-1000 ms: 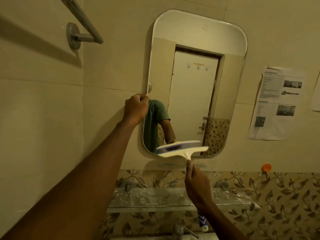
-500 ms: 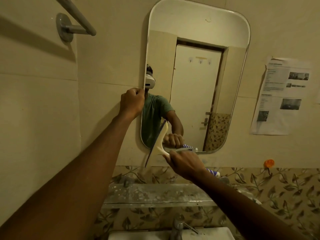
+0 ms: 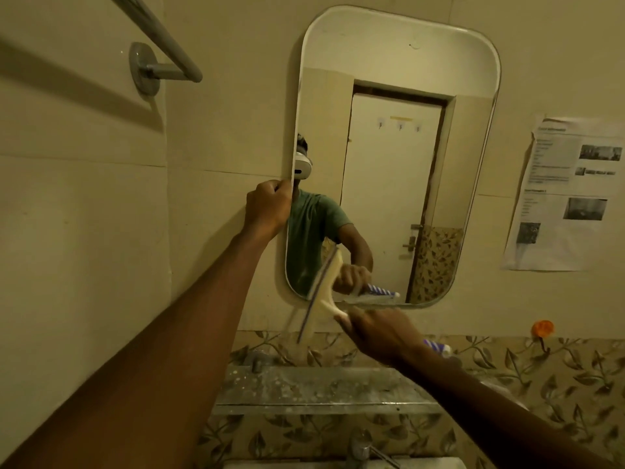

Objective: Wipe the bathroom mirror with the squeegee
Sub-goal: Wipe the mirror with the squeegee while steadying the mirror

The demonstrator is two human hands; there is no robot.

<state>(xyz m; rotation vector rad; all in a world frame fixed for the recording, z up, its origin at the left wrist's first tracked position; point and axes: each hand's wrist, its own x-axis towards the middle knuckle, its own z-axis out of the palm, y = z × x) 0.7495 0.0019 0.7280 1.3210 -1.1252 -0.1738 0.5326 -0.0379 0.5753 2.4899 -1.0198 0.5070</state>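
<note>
Right hand (image 3: 382, 336) fingers clenched on cream plastic squeegee (image 3: 323, 292), blade now turned near-vertical from flat, at lower-left corner of rounded wall mirror (image 3: 389, 62). Left hand (image 3: 269, 209) fingers still curled on mirror's left edge. Likely sideways stroke next.

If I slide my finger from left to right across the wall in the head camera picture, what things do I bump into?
Towel bar → left hand gripping the mirror's edge → mirror → orange wall hook → taped paper notice.
</note>
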